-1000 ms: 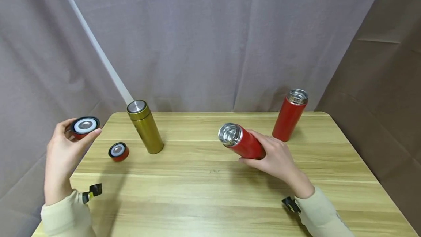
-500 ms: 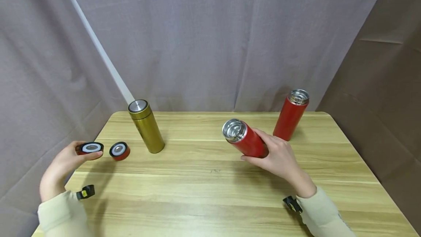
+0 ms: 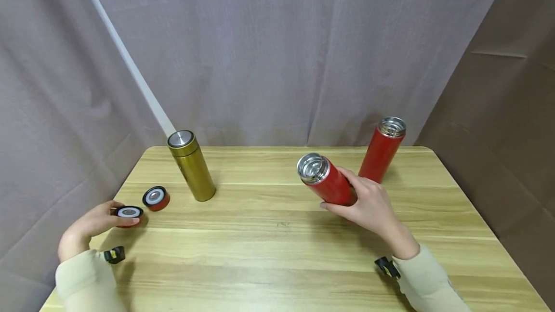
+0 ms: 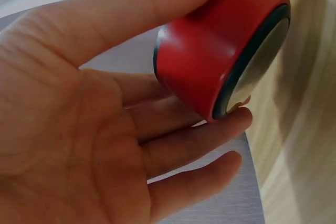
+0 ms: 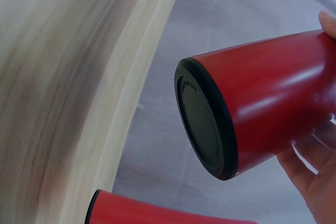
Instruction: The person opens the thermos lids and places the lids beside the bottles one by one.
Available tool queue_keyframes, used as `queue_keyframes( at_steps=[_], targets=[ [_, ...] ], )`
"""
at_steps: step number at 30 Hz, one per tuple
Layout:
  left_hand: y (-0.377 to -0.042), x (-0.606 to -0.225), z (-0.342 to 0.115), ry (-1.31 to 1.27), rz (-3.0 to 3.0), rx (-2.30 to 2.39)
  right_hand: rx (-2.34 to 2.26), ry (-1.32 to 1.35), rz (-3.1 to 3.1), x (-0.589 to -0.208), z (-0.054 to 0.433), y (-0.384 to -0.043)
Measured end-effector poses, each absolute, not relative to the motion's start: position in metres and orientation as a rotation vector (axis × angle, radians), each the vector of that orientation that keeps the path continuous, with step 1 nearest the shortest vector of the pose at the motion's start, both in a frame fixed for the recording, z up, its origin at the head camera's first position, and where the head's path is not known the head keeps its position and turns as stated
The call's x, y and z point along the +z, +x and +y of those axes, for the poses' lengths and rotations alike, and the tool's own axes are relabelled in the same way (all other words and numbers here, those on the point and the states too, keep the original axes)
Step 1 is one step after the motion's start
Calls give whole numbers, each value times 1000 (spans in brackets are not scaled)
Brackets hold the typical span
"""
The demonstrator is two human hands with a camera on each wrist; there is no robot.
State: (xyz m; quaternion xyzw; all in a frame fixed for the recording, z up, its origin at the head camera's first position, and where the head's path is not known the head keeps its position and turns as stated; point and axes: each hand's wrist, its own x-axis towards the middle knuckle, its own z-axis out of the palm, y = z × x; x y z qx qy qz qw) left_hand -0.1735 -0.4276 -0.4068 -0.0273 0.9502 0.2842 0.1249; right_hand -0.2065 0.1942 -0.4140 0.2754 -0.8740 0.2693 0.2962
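Note:
My left hand point(image 3: 93, 223) pinches a red thermos lid point(image 3: 128, 213) between thumb and fingers, its white inner side facing up. In the left wrist view this lid point(image 4: 205, 51) is very near the tabletop; whether it touches is hard to tell. A second red lid point(image 3: 155, 198), also inner side up, lies just beyond it. At centre right, my right hand point(image 3: 368, 206) grips a red thermos bottle point(image 3: 334, 187), lidless and tilted with its steel mouth toward the left. The right wrist view shows the bottle's black base point(image 5: 202, 119), raised off the table.
A gold thermos point(image 3: 193, 172) with its lid on stands upright at the back left. Another lidless red thermos point(image 3: 381, 155) stands behind my right hand. The wooden table point(image 3: 260, 254) ends at a grey curtain point(image 3: 260, 61) behind.
My left hand has lowered the lid from raised height down to the table's left side, near the other lid. My right hand and its bottle have shifted slightly right.

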Motion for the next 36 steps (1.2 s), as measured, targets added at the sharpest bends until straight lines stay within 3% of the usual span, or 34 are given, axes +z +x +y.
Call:
queue_keyframes(
  at_steps=[27, 36],
  targets=[
    [-178, -417, -424, 2, 2718, 880, 755, 641, -2328, -415, 208, -207],
    [-175, -408, -423, -38, 2810, 871, 840, 493, -2340, -408, 222, -204]
  ],
)
